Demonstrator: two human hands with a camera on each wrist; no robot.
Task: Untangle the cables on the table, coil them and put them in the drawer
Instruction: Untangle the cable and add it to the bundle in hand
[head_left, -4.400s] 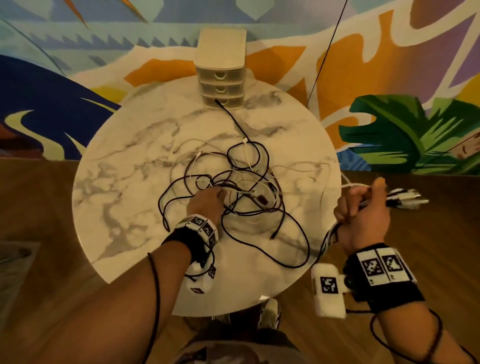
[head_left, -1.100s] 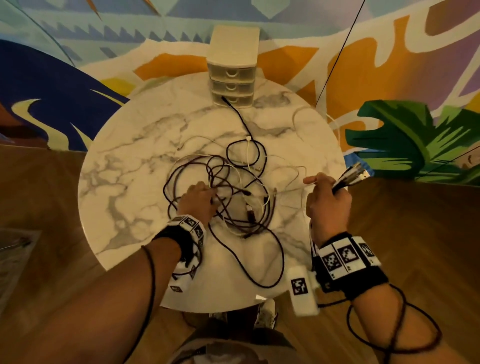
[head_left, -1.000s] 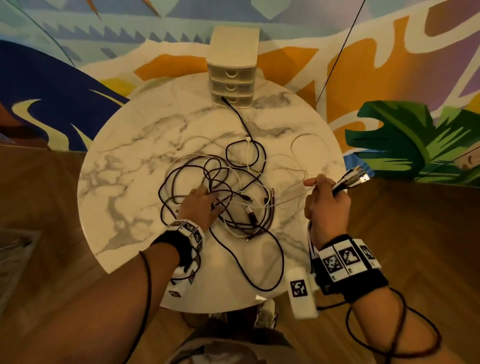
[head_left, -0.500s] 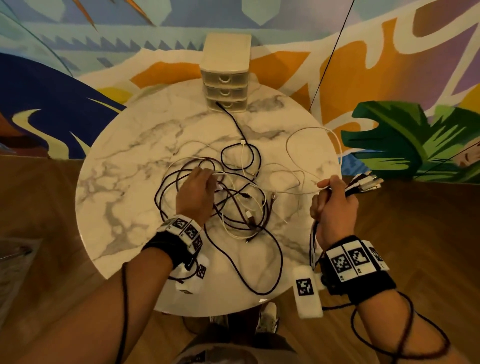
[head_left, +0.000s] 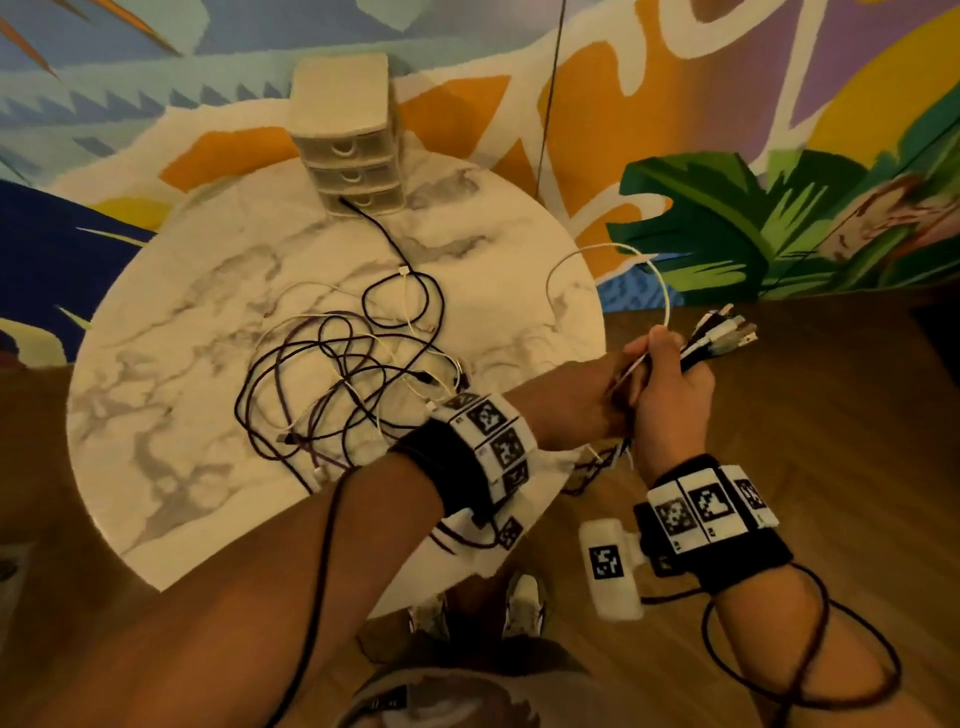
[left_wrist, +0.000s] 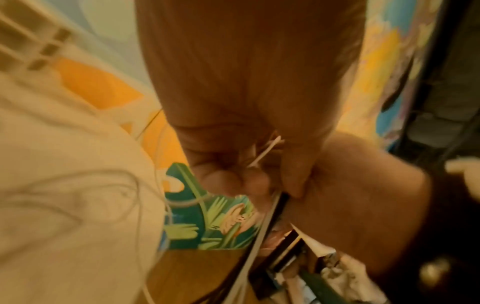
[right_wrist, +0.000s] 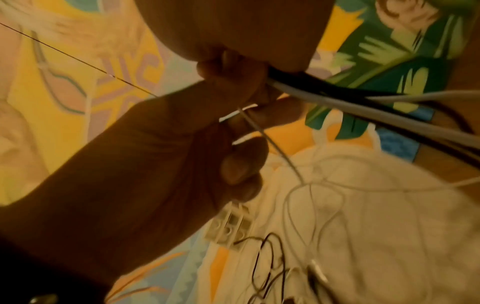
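The right hand (head_left: 670, 395) fists a bundle of cable ends (head_left: 722, 335) beyond the table (head_left: 171, 467) edge; the left hand (head_left: 576, 410), reaching across, pinches a white cable (head_left: 613, 254) beside it.

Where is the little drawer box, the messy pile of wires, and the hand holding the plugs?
drawer box (head_left: 340, 96), head view, its top.
pile of wires (head_left: 332, 384), head view, tangle's middle.
right hand (head_left: 672, 395), head view, its back.
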